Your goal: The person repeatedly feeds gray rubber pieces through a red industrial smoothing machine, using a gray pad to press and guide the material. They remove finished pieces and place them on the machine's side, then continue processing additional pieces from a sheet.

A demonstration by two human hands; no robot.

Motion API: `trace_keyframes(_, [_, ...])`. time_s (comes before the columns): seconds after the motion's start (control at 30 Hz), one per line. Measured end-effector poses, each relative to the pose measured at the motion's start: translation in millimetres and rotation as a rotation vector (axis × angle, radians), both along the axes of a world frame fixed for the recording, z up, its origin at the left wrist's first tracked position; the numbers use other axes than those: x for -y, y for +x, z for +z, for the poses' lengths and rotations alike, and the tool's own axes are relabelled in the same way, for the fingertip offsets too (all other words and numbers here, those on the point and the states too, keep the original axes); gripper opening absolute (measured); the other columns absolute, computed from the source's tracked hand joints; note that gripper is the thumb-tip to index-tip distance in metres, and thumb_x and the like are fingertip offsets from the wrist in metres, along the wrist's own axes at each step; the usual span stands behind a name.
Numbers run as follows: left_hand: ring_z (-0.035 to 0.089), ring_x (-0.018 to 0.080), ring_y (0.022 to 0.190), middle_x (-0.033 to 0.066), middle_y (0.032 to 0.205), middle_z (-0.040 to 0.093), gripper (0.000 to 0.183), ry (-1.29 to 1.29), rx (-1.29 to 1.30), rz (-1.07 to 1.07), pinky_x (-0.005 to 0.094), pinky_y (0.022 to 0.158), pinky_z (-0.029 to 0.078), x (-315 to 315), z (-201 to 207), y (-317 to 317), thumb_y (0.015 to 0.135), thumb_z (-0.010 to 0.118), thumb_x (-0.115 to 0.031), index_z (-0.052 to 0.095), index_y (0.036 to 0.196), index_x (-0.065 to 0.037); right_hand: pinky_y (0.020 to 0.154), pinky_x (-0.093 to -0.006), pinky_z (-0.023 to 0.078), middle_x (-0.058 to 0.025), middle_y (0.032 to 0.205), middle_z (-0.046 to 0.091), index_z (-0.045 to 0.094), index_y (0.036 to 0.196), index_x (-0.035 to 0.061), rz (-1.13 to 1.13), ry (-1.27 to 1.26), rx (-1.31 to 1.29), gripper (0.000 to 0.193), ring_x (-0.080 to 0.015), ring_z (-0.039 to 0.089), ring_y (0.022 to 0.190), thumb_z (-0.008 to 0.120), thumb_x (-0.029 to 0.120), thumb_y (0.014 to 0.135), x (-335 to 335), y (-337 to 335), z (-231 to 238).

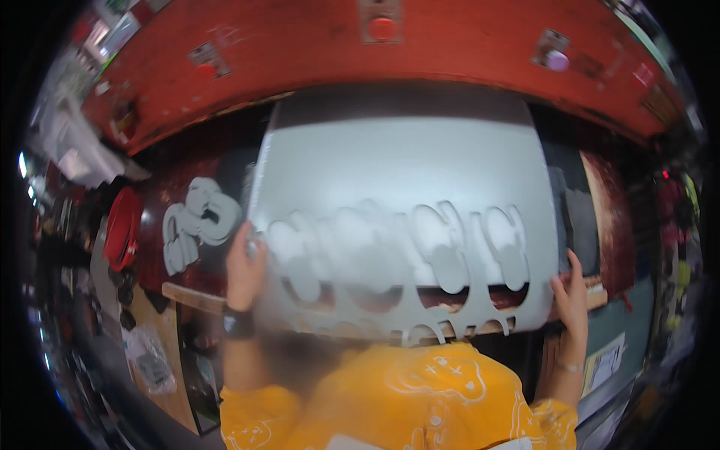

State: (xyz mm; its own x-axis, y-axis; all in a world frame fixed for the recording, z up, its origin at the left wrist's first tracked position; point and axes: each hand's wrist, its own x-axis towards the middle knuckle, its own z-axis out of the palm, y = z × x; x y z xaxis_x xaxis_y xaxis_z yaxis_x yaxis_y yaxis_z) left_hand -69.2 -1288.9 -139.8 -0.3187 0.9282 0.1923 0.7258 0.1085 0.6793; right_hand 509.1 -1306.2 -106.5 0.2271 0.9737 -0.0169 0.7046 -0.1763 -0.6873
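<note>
A wide pale-grey sheet (405,161) lies in front of me, with a row of rounded, sole-shaped cut-outs along its near part. My left hand (246,268) grips its left edge, thumb toward the sheet, a dark band at the wrist. At the opposite edge is my right hand (571,296), its thumb against the sheet's rim and its other fingers partly hidden. Through the cut-outs shows a second pale layer, and lower down the dark red surface. The sheet's near left part is smeared by motion. Left of it lies a small pile of grey rounded cut pieces (201,217).
A red machine beam (465,52) with several round buttons spans the far side, over the sheet's far end. A red round container (124,227) stands at the left. A wooden strip (193,298) runs along the near edge. A clear plastic bag (152,362) lies lower left.
</note>
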Motion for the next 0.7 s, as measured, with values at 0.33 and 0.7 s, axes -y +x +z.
trace_keyframes(0.33, [0.055, 0.0364, 0.113, 0.0237, 0.117, 0.059, 0.040, 0.059, -0.168, -0.047, 0.0385, 0.099, 0.041, -34, -22, -8, 0.089, 0.051, -0.009, 0.052, 0.127, 0.005, 0.079, -0.0299, 0.046, -0.0098, 0.093, 0.058, 0.052, 0.125, 0.0027, -0.057, -0.004, -0.162, 0.047, -0.0182, 0.056, 0.086, 0.066, 0.009, 0.081, 14, 7, 3])
trace_keyframes(0.7, [0.045, 0.0394, 0.121, 0.0239, 0.133, 0.048, 0.048, -0.077, -0.278, -0.112, 0.0432, 0.104, 0.036, 7, -10, 8, 0.075, 0.064, -0.006, 0.058, 0.123, -0.005, 0.106, -0.0526, 0.029, -0.0210, 0.146, 0.030, 0.039, 0.140, 0.0123, -0.038, -0.014, 0.480, 0.088, -0.0397, 0.031, 0.132, 0.078, 0.037, 0.066, -53, 101, -33])
